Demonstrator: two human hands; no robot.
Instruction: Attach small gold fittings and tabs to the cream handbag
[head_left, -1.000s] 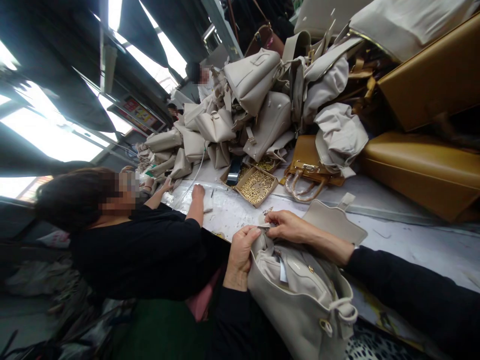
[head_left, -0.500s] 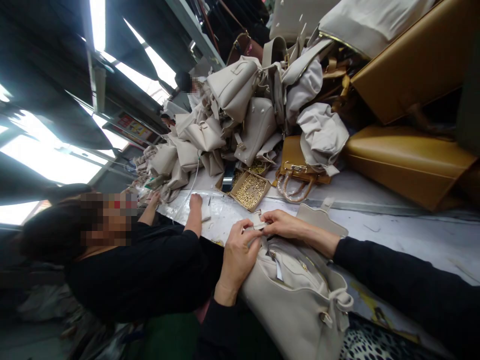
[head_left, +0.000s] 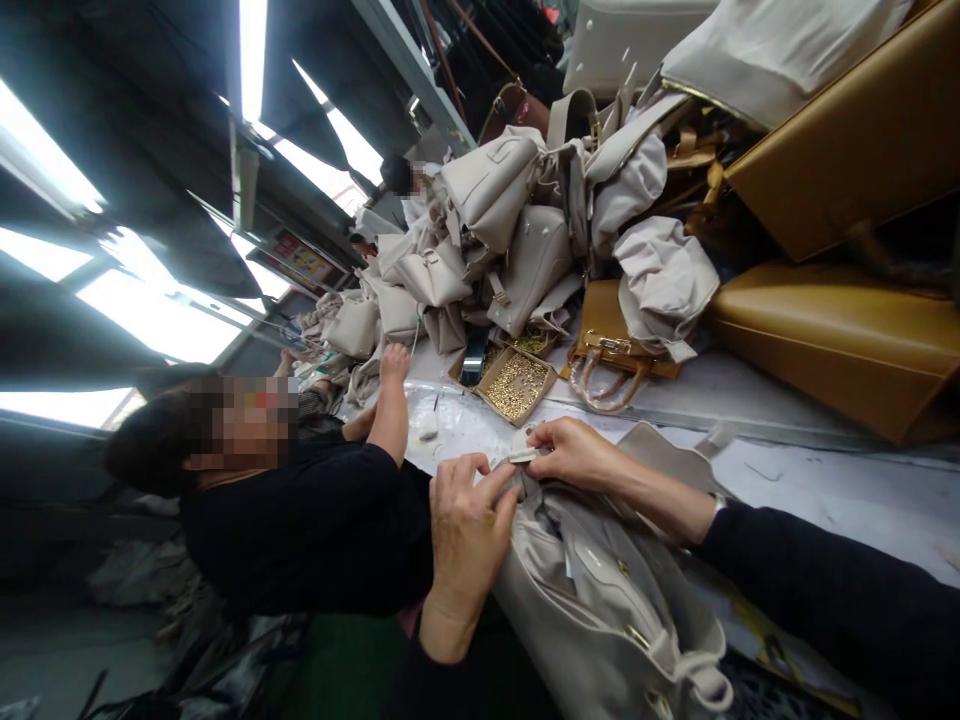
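A cream leather handbag (head_left: 600, 610) lies open in front of me at the table's near edge. My left hand (head_left: 465, 530) rests on the bag's upper rim, thumb and fingers pinching a small cream strap tab (head_left: 520, 456). My right hand (head_left: 574, 452) pinches the same tab from the other side, fingers closed on it. Both sleeves are black. A flat cream panel (head_left: 667, 455) lies just behind my right hand.
A person in black (head_left: 300, 520) sits to my left, an arm stretched onto the white table (head_left: 787, 475). A cardboard box of small brass fittings (head_left: 516, 385) sits beyond my hands. Cream bags (head_left: 525, 220) are heaped behind it; tan bags (head_left: 840, 330) lie at the right.
My left hand moved from the bag's side up to the strap tab and pinched it beside my right hand. The neighbour's arm reached farther across the table. The view shifted slightly.
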